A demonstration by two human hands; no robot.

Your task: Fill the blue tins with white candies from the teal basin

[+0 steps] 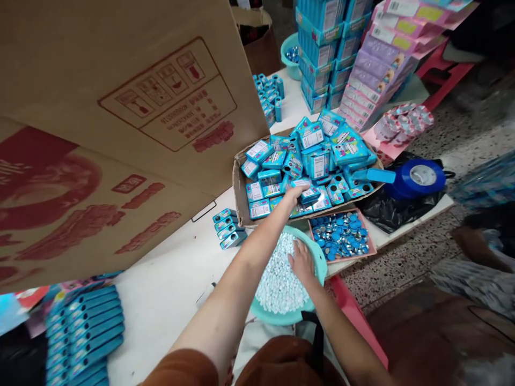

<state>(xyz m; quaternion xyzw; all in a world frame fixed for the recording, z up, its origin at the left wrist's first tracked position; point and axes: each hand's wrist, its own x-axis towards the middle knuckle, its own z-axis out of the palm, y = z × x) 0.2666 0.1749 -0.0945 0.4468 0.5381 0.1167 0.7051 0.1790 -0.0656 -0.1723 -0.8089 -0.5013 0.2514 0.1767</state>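
My left hand (296,194) reaches over a cardboard tray (237,187) heaped with small printed blue boxes. Its fingers are closed on one small blue box (309,194) at the tray's near side. Below it, my right hand (301,261) rests in a turquoise basin (322,262) full of small pale blue and white pellets (277,289). The right fingers are apart, their tips partly among the pellets, and no held thing shows. Just right of the basin, a pink tray (372,249) holds many round blue-and-silver caps (341,236).
A large brown carton (132,150) fills the left. Several blue boxes (228,229) stand on the white table (169,300). Stacked blue packs (317,59) and pink-purple packs (374,69) rise behind. A blue tape roll (422,177) lies at right, and blue boxes (86,327) at lower left.
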